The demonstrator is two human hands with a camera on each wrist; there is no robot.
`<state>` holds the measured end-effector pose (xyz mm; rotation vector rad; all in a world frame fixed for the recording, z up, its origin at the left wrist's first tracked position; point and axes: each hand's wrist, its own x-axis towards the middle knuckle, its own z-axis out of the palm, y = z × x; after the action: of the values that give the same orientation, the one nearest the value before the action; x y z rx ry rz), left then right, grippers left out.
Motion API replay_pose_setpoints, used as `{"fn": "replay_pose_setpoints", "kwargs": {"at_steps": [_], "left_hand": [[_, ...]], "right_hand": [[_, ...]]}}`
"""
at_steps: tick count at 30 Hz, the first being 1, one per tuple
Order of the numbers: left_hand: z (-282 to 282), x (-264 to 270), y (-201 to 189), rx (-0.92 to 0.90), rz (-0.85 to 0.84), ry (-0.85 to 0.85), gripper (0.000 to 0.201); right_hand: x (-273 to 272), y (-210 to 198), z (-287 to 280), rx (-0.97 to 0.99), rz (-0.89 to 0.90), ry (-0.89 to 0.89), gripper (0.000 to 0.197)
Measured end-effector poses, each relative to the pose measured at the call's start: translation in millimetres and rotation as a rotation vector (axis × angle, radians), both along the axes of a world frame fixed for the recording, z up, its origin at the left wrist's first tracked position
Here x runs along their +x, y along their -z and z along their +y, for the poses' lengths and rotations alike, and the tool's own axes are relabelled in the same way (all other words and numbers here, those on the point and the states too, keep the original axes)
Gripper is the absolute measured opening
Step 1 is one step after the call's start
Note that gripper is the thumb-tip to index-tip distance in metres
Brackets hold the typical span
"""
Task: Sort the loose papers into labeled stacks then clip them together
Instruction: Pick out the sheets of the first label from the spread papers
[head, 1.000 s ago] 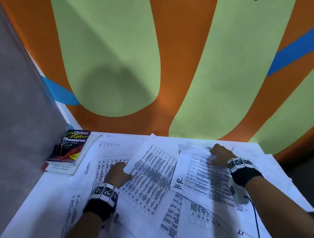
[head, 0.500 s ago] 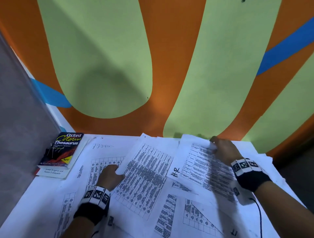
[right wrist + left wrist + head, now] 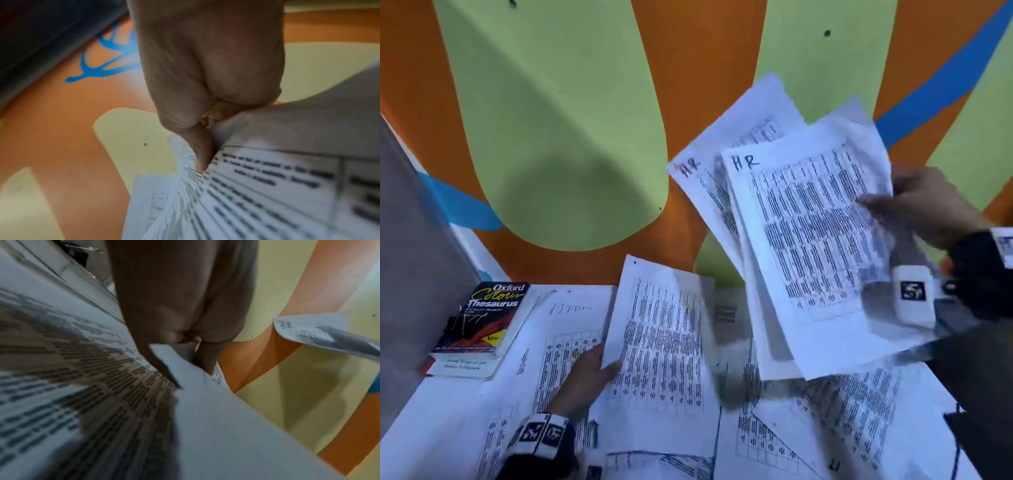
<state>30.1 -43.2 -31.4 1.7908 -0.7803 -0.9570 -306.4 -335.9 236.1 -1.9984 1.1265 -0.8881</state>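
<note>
So we've got our right hand (image 3: 924,209) pinching a fanned bunch of HR-marked sheets (image 3: 815,240) up in the air at the right of the frame, while our left hand (image 3: 585,380) grips the edge of another printed sheet (image 3: 664,342) lifting off the paper-covered counter (image 3: 431,411) at lower center.

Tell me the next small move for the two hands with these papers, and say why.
Probably bring the left hand and its single lifted printed sheet over to the HR-marked bundle of white printed sheets raised in the right hand, if its label matches. The bundle is fanned and uneven, and more loose sheets cover the white table, so nothing is ready for clipping.
</note>
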Motion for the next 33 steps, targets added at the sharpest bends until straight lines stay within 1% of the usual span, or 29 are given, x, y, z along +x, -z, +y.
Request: {"fn": "replay_pose_setpoints", "kwargs": {"at_steps": [1, 2, 4, 5, 6, 7, 8, 10, 11, 12, 13, 14, 15, 17, 18, 19, 20, 22, 25, 27, 28, 30, 31, 33], "left_hand": [[-0.9, -4.6, -3.7, -0.037, 0.044, -0.003, 0.031], [-2.1, -8.8, -6.4, -0.069, 0.088, -0.01, 0.033], [-4.2, -17.0, -13.2, -0.13, 0.164, -0.013, 0.037], [-5.3, -22.2, -19.1, -0.16, 0.193, -0.01, 0.037], [-7.5, -28.1, -23.9, -0.183, 0.212, -0.004, 0.036], [-9.5, -34.2, -29.4, -0.199, 0.234, 0.005, 0.034], [-11.5, -39.6, -35.2, -0.211, 0.265, 0.019, 0.032], [-13.6, -48.9, -44.0, -0.225, 0.338, 0.051, 0.028], [-13.7, -53.5, -48.3, -0.231, 0.355, 0.072, 0.025], [-13.9, -55.6, -50.1, -0.236, 0.36, 0.083, 0.024], [-13.8, -57.6, -52.9, -0.243, 0.365, 0.086, 0.032], [-13.2, -56.7, -53.3, -0.244, 0.371, 0.068, 0.045], [-13.3, -54.6, -53.3, -0.234, 0.373, 0.051, 0.053], [-14.3, -46.0, -54.1, -0.219, 0.468, 0.012, 0.055], [-15.1, -40.9, -56.8, -0.235, 0.527, -0.003, 0.061], [-16.0, -35.6, -62.6, -0.276, 0.537, -0.009, 0.067], [-19.7, -31.4, -70.2, -0.329, 0.491, -0.019, 0.068], [-28.5, -23.0, -87.9, -0.421, 0.281, -0.072, 0.066], [-41.7, -14.8, -115.9, -0.488, -0.096, -0.125, 0.032], [-48.1, -11.3, -126.0, -0.501, -0.269, -0.139, 0.028], [-49.6, -10.2, -128.2, -0.508, -0.325, -0.152, 0.029], [-49.9, -12.1, -127.2, -0.504, -0.369, -0.153, 0.045], [-49.4, -14.6, -124.4, -0.489, -0.354, -0.146, 0.053], [-48.6, -20.8, -117.6, -0.436, -0.308, -0.15, 0.057]], "right_hand": [[0.3, 13.6, 1.3, 0.091, -0.051, -0.005, 0.032], [3.1, 34.2, 3.8, 0.179, -0.032, 0.005, 0.043], [9.6, 84.0, 6.3, 0.328, 0.002, 0.013, 0.074], [14.6, 113.2, 8.2, 0.448, -0.038, 0.005, 0.085], [22.3, 137.9, 16.2, 0.568, -0.127, -0.02, 0.091], [28.5, 161.0, 22.5, 0.668, -0.179, -0.055, 0.091], [40.2, 168.0, 42.4, 0.74, -0.176, -0.076, 0.077], [57.6, 182.0, 69.0, 0.758, -0.136, -0.047, 0.03], [63.8, 187.1, 78.2, 0.751, -0.128, -0.049, 0.021], [68.5, 191.9, 83.5, 0.764, -0.156, -0.038, 0.023], [71.8, 195.7, 85.1, 0.774, -0.207, -0.019, 0.03], [76.2, 196.4, 87.3, 0.777, -0.249, -0.008, 0.031], [79.7, 195.5, 89.0, 0.77, -0.295, 0.01, 0.03], [86.0, 190.6, 90.4, 0.663, -0.356, 0.032, 0.032], [88.0, 184.6, 91.8, 0.571, -0.367, 0.033, 0.033], [90.1, 176.2, 94.4, 0.472, -0.374, 0.02, 0.031], [92.5, 165.3, 97.8, 0.366, -0.391, -0.013, 0.026], [99.7, 148.4, 102.6, 0.192, -0.427, -0.08, 0.021], [114.5, 129.4, 108.8, 0.037, -0.489, -0.139, 0.026], [122.1, 124.5, 109.9, -0.043, -0.457, -0.172, 0.027], [124.9, 122.8, 110.9, -0.064, -0.431, -0.178, 0.034], [127.5, 128.5, 111.0, -0.071, -0.384, -0.161, 0.046], [127.7, 134.7, 110.2, -0.064, -0.359, -0.152, 0.054], [126.4, 151.5, 108.4, -0.036, -0.32, -0.14, 0.067]]}}
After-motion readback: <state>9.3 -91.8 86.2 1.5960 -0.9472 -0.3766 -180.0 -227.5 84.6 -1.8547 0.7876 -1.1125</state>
